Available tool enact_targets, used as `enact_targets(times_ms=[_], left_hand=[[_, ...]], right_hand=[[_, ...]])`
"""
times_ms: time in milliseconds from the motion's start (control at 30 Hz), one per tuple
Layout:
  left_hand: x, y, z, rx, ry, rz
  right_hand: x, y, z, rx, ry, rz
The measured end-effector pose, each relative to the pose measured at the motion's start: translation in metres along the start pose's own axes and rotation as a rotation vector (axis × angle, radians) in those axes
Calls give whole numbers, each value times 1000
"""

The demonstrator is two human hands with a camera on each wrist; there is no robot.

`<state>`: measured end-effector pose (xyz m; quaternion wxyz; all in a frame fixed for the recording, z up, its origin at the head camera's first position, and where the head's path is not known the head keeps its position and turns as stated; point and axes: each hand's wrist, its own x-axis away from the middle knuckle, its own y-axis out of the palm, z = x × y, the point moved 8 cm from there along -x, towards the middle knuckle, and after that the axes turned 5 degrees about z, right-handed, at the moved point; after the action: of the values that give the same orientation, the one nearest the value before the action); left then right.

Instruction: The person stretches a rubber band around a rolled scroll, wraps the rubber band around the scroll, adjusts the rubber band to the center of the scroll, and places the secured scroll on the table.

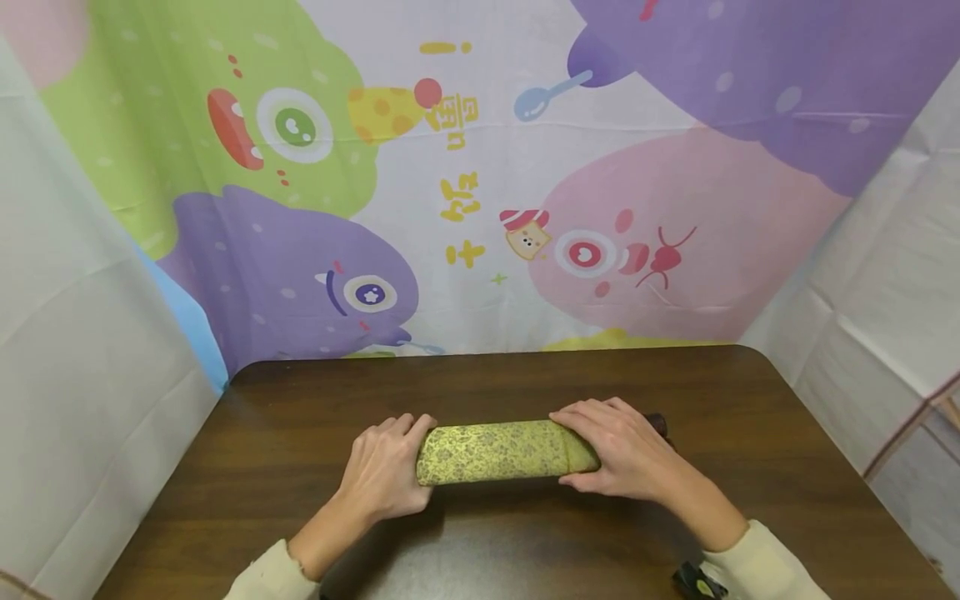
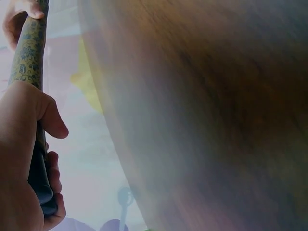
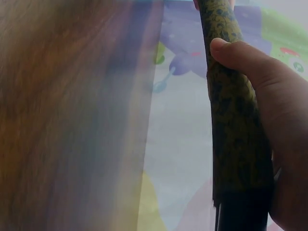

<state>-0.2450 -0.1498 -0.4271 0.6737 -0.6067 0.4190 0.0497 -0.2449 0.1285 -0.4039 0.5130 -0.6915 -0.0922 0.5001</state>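
Observation:
A long, narrow yellow-green case [image 1: 495, 452] with a dark floral pattern lies crosswise between both hands, above the table. My left hand [image 1: 386, 467] grips its left end. In the left wrist view, those fingers curl round a smooth black end piece [image 2: 41, 178]. My right hand [image 1: 618, 446] holds the right part, thumb along the near edge and fingers over the far one, beside a slanted seam. A dark brown end [image 1: 657, 423] sticks out past the right hand. In the right wrist view, the thumb [image 3: 240, 55] presses on the patterned side.
A dark wooden table [image 1: 525, 550] with rounded far corners lies under the hands. Behind it hangs a curtain [image 1: 480, 308] with cartoon monsters, and white cloth [image 1: 862, 333] closes in the sides. A dark strapped device [image 1: 697, 581] sits at the right cuff.

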Motion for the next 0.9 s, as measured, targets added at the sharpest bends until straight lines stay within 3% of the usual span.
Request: enact_targets(times_ms=[300,633,900], left_hand=[[1,0,4,-1,11,16],[6,-1,-5,-16,-27,-4],[3,0,-1,-7,-9,-17]], right_hand=[[-2,5,-6,5,3,-30],[4,0,5,24,65,-48],[4,0,0,23,12,-11]])
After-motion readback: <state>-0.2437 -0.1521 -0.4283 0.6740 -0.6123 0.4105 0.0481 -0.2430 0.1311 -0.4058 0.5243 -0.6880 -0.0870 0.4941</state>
